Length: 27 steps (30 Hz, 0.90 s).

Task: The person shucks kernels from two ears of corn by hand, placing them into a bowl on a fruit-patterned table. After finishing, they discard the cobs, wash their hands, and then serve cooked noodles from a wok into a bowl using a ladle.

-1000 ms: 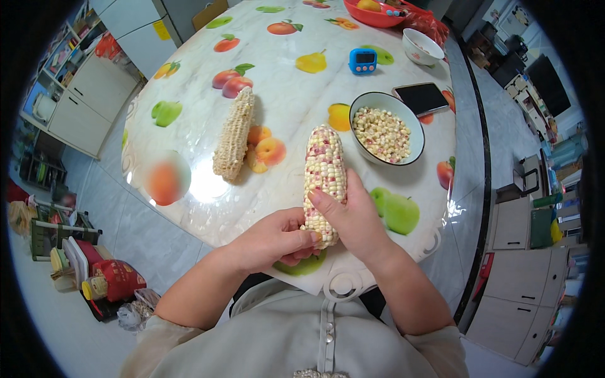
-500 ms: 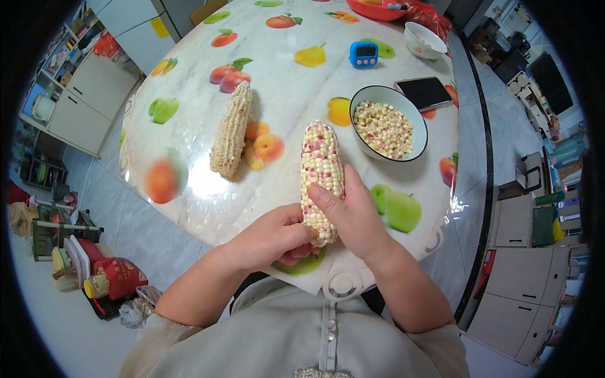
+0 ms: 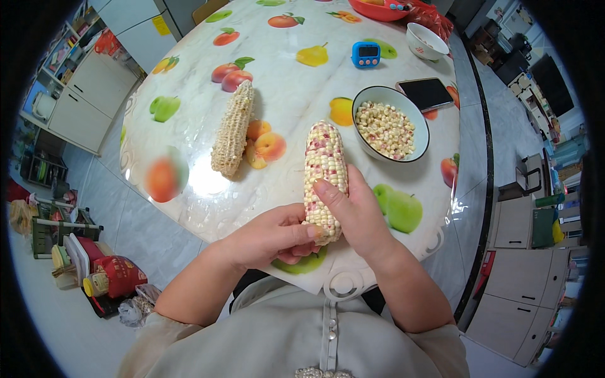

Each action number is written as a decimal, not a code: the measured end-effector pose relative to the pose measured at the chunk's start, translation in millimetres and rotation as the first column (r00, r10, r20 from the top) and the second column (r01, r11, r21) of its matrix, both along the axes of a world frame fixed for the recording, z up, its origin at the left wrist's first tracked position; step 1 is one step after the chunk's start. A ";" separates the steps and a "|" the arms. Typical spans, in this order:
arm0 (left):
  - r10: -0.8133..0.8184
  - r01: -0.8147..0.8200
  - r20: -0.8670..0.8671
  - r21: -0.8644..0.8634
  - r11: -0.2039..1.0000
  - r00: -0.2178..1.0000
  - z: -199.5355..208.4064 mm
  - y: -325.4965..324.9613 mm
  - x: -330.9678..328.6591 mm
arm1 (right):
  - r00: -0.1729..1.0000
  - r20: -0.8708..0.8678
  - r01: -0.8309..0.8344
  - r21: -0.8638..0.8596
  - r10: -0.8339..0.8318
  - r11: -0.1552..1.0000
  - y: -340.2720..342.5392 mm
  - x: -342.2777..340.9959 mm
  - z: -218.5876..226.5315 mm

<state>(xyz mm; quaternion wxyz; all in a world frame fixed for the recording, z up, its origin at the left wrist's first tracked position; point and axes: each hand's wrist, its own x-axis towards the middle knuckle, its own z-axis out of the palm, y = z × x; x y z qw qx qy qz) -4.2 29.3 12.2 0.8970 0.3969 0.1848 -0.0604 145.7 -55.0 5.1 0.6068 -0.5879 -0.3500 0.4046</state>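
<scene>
Left hand (image 3: pixel 277 236): mine, closed round the near end of the corn (image 3: pixel 324 154), thumb on its upper face, fingers curled beneath.

Right hand (image 3: pixel 356 211): mine, gripping the corn along its right side, thumb laid slantwise over the rows; the fingers behind are hidden from me.

Faults possible, in my judgement: grains springing loose and scattering, should my thumbs press sharply, since the bowl stands off to one side and not beneath my hands. Grains dropping into my lap, the near end of the corn being close to the desk's edge. The corn rolling in my grip, should the right thumb slip on the smooth rows. A sore thumb, if the load falls on the tip.

Corn: one ear, cream with dark pink flecks, between my two hands; near end in the left, middle against the right, far end free and pointing away from me. Whether it touches the desk (image 3: pixel 283 94) I cannot tell.

Bowl (image 3: pixel 421 135): dark-rimmed, ahead of and to the right of my right hand, apart from it; loose kernels (image 3: pixel 386 129) inside.

Bare cob (image 3: pixel 233 129): lying ahead of and to the left of my left hand, well apart.

Phone (image 3: pixel 428 94): just beyond the bowl, dark screen up.

Timer (image 3: pixel 366 55): blue, upright, farther ahead of my right hand.
</scene>
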 end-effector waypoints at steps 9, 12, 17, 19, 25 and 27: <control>-0.008 0.010 -0.034 0.061 0.998 0.999 3.2 -1.5 2.1 | 1.000 -0.023 -0.012 0.000 0.012 1.000 -0.4 2.1 -2.7; -0.015 0.017 -0.027 0.080 0.997 1.000 4.8 -1.4 2.7 | 0.999 -0.039 -0.014 0.009 0.014 1.000 -0.4 2.2 -2.7; -0.010 0.012 -0.019 0.086 0.996 1.000 4.1 -2.0 2.6 | 0.997 -0.077 -0.013 0.006 0.013 1.000 0.3 1.0 0.1; 0.023 -0.019 -0.065 0.068 0.998 0.998 8.8 -1.9 2.5 | 0.983 -0.180 -0.025 -0.002 0.024 1.000 0.0 1.1 2.3; 0.055 -0.064 -0.141 -0.062 0.996 0.989 7.5 0.6 1.0 | 0.966 -0.253 -0.052 0.009 0.053 0.999 -0.7 1.4 4.5; 0.058 -0.073 -0.136 -0.109 0.991 0.989 5.4 2.0 0.1 | 0.966 -0.254 -0.054 0.001 0.053 0.999 -0.9 1.3 5.5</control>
